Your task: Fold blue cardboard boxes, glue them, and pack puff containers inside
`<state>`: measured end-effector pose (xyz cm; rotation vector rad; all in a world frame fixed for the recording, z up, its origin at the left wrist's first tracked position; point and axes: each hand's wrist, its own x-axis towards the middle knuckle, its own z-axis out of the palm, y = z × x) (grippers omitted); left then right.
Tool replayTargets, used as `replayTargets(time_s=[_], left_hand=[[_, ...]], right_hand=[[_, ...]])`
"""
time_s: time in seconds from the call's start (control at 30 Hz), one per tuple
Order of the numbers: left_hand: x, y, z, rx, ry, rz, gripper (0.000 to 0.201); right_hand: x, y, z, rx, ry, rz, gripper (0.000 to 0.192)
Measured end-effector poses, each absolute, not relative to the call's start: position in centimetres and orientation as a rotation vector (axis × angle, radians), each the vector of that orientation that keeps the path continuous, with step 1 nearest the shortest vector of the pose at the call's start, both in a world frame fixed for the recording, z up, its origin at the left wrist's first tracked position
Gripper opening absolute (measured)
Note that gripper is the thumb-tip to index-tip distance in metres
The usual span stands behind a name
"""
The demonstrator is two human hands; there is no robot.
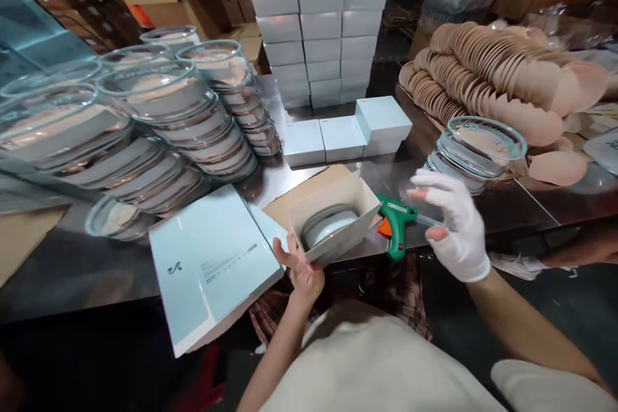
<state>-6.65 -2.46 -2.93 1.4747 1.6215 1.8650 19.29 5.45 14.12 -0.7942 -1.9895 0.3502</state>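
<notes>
My bare left hand [305,275] holds an open white box [333,241] by its near left corner, tilted so its opening faces me. Inside the box lie rounded glass dishes [331,222], partly hidden by the walls. My right hand [456,225], in a white glove with bare thumb and fingertip, is raised with its fingers apart and nothing in them. Just left of it is a green glue gun [398,225] with an orange trigger, a clear glue stick [429,221] at its back. Flat pale-blue printed cartons [207,264] lie beside my left hand.
Tall stacks of glass dishes [178,116] stand at left, and a shorter stack of glass dishes [483,148] at right. Behind that are rows of tan oval pads [492,71]. Closed white boxes [342,135] line the metal table [386,174], with a high box stack [318,26] beyond.
</notes>
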Motion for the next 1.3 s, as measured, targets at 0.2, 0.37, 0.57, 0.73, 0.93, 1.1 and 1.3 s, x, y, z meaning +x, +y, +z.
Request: replayTargets(time_s=[0.2,0.37,0.57,0.73,0.93,1.1,1.3], left_hand=[[-8.7,-2.5,-2.9,1.548,1.517,2.035,0.070],[-8.1,-2.0,-1.3,1.408,1.466,2.172,0.051],[-9.0,-2.1,0.0,1.658,1.653,2.039,0.050],[-10.5,-1.7,0.2,1.930,1.502,1.971,0.057],[-10.1,-1.4,0.2,2.020,1.675,1.965,0.041],[-8.6,-4.2,1.7,1.885,1.584,2.014,0.033],[-5.1,-5.4,1.7,1.540,1.702,1.652,0.028]], right_hand=[[15.8,8.3,8.1,-0.691,-1.964,0.981,0.096],[9.2,6.5,7.2,-0.820,-1.565,1.171,0.061],[11.2,5.6,7.9,-1.049,-1.371,1.173,0.054],[18.6,5.4,6.7,-1.864,-1.766,0.534,0.051],[19.8,7.0,4.2,-2.107,-1.476,0.988,0.027],[20.1,6.8,4.5,-1.831,-1.259,1.210,0.032],[18.9,2.1,6.5,-1.332,-1.167,1.082,0.035]])
